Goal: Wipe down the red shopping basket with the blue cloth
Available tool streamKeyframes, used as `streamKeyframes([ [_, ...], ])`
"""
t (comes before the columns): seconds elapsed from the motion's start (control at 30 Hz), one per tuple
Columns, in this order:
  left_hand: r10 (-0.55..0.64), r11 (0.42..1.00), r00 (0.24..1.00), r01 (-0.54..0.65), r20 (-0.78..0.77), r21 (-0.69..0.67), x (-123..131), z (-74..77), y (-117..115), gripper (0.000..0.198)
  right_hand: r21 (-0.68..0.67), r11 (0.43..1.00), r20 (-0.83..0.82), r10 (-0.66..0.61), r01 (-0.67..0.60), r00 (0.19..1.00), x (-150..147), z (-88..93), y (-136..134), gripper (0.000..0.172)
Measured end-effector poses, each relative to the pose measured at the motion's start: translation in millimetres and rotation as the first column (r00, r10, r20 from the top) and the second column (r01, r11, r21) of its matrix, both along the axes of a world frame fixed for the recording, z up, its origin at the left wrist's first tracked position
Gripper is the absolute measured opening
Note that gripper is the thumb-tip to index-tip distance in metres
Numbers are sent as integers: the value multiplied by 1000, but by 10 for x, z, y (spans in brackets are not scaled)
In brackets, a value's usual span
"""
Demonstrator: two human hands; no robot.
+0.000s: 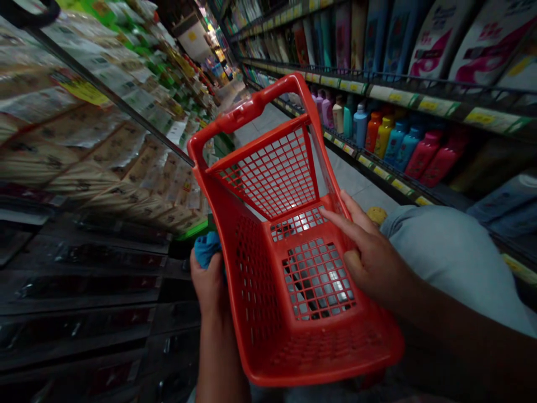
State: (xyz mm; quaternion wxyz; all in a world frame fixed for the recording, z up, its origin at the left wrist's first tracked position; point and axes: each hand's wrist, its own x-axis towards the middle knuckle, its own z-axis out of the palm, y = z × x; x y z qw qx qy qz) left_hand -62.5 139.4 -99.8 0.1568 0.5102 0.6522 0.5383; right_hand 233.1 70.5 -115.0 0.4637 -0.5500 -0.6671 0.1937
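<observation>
Right hand (373, 263): nearest, closed on the right rim of a red plastic basket (255, 291), fingers spread, index stretched across the mesh wall, thumb bent inward. Right forearm (453, 319) enters from lower right. Left hand (212, 294): below the basket's left wall, curled shut around a bunched blue cloth (206, 249). Whether it also bears on the basket, cannot tell.

Basket sits between the hands, tipped well over, mesh floor and walls in view, handle (251, 106) at the far end, pointing down the aisle.

Just beyond the right hand, pale blue fabric (444, 246), source unclear, and a small yellow round object (376, 215), too dim to identify.

Left of the basket, dark lower shelving (84, 296). Above that, stacked paper-wrapped packets (96, 168) with a metal rail (109, 95) running across them.

Right side, a shelf of bottles (398, 140) in red, orange, yellow and blue, with yellow-and-white price strips (419, 103) along the edge above. Large pouches (474, 45) stand on the top shelf.

Tiled floor (348, 179) runs between the shelves to a bright far end of the aisle (201, 50).
</observation>
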Motion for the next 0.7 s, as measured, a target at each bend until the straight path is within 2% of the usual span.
streamKeyframes([
  [0.07, 25, 999, 997, -22, -75, 41, -70, 84, -260, 38, 7, 1000, 13, 2, -3, 1000, 3, -6, 8, 79],
  [0.1, 13, 998, 980, 1, -201, 70, -85, 137, -388, 38, 8, 1000, 19, 4, -4, 1000, 7, -7, 14, 80],
  [0.13, -53, 995, 924, 80, -379, 56, -81, 201, -490, 37, 7, 1000, 23, 6, -6, 1000, 11, -7, 20, 80],
  [0.17, -155, 983, 806, 182, -572, -10, -59, 273, -551, 37, 5, 1000, 24, 8, -8, 1000, 14, -6, 26, 80],
  [0.2, -269, 956, 625, 267, -732, -123, -23, 354, -559, 38, 2, 1000, 25, 10, -10, 1000, 15, -5, 32, 80],
  [0.23, -372, 918, 422, 302, -827, -259, 21, 437, -510, 40, -2, 1000, 26, 12, -12, 1000, 12, -3, 37, 79],
  [0.27, -427, 892, 248, 276, -870, -359, 65, 520, -412, 44, -4, 1000, 27, 13, -12, 1000, 5, -2, 42, 78],
  [0.3, -431, 892, 123, 204, -894, -403, 105, 597, -280, 44, -7, 1000, 27, 14, -14, 1000, -6, -2, 46, 78],
  [0.37, -382, 923, -25, 33, -924, -382, 173, 720, -3, 41, -9, 1000, 19, 16, -16, 1000, -37, -6, 52, 76],
  [0.43, -381, 924, -118, -16, -917, -382, 247, 782, 151, 35, -5, 1000, -3, 19, -19, 1000, -62, -13, 61, 75],
  [0.47, -427, 901, -177, 3, -887, -434, 293, 784, 149, 32, -2, 1000, -16, 20, -20, 1000, -68, -16, 68, 75],
  [0.5, -499, 851, -253, 36, -829, -523, 343, 769, 97, 29, 0, 1000, -27, 22, -22, 999, -66, -18, 76, 75],
  [0.53, -582, 769, -342, 66, -738, -636, 393, 744, 9, 27, -1, 1000, -37, 25, -25, 999, -57, -19, 85, 76],
  [0.6, -706, 518, -528, 71, -473, -852, 482, 694, -188, 26, -3, 999, -50, 32, -32, 998, -22, -14, 100, 77],
  [0.63, -729, 402, -584, 57, -357, -914, 516, 685, -250, 26, -6, 999, -56, 37, -37, 998, 0, -9, 105, 77],
  [0.67, -741, 335, -607, 39, -289, -941, 543, 690, -265, 27, -10, 999, -61, 42, -42, 997, 21, -4, 108, 77],
  [0.7, -750, 322, -606, 18, -267, -947, 562, 706, -225, 29, -13, 999, -67, 45, -46, 997, 38, 1, 111, 76],
])
